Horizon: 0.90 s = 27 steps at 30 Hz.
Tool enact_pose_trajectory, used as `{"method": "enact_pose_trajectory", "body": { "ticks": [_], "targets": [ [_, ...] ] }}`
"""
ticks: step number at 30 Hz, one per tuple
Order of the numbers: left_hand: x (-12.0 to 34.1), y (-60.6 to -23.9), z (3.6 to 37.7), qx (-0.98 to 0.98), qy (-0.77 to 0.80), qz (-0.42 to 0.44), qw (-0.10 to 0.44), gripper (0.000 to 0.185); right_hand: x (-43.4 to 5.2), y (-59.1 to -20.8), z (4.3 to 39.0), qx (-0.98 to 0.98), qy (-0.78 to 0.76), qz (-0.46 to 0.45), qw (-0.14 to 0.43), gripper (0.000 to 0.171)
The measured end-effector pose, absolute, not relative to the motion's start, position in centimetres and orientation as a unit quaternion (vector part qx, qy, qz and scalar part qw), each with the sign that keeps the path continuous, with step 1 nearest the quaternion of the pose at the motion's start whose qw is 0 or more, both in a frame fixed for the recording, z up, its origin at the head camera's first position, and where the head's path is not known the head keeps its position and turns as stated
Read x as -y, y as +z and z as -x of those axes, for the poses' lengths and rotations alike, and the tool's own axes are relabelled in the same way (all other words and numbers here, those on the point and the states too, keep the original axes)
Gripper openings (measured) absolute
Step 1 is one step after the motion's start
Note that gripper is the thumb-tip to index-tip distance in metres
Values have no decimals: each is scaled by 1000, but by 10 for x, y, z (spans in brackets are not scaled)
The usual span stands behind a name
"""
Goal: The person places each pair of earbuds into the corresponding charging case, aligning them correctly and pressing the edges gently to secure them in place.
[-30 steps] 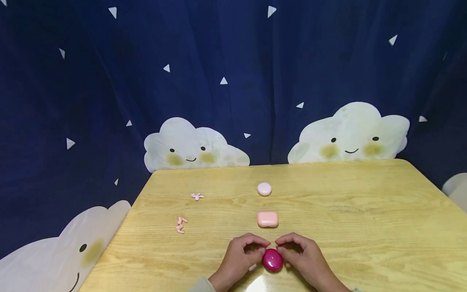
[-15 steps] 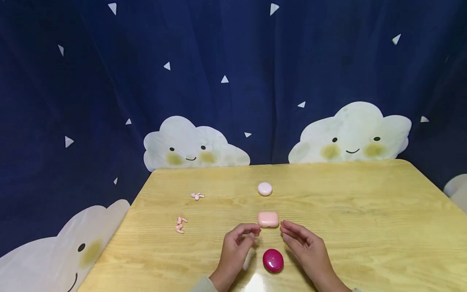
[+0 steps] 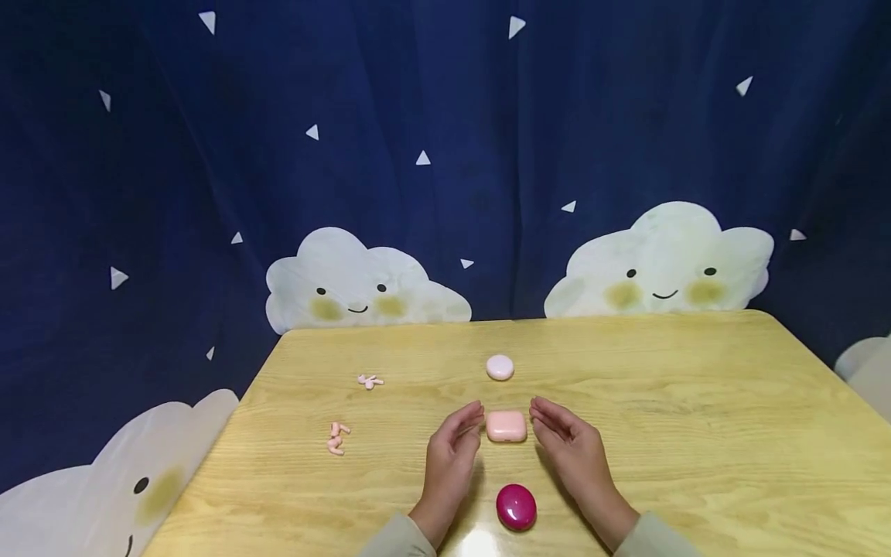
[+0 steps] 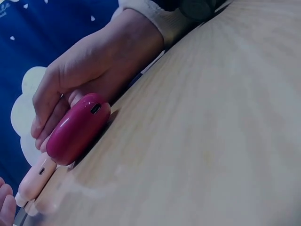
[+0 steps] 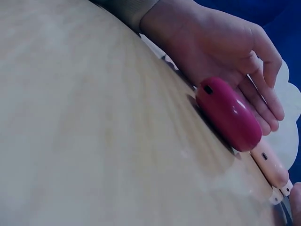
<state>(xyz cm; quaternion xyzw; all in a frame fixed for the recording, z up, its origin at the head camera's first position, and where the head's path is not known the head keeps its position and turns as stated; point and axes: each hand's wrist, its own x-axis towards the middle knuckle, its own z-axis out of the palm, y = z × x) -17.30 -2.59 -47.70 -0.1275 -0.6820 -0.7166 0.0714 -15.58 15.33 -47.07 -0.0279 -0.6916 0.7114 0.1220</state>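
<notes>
Both hands have come up the frame from the magenta round case, where their fingertips were a second ago, to the pink rectangular case just above it. The left hand (image 3: 448,460) and the right hand (image 3: 578,456) flank this pink case (image 3: 506,426), fingers fairly straight, thumbs apart from the palms, neither holding anything; their fingertips lie just beside its left and right edges (whether any touch, I cannot tell). It sits on the desk (image 3: 696,402) at lower centre, its lid closed. Below it, near the bottom edge, lies the magenta case (image 3: 517,507), which shows a small dark port in both wrist views. Higher up is a pale pink round case (image 3: 500,367). Pale earbuds (image 3: 370,384) and peach earbuds (image 3: 335,442) lie left of centre, well apart from the hands.
</notes>
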Motion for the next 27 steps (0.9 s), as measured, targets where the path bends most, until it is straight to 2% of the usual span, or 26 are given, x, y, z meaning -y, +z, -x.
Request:
{"method": "enact_pose_trajectory", "body": {
  "ticks": [11,27],
  "targets": [
    [17,-477,177,730,-677,64,77,33,-154,-473,159,709,693,71,110,28],
    [16,-474,171,759,-648,42,55,36,-153,-470,156,739,658,83,119,21]
  ]
}}
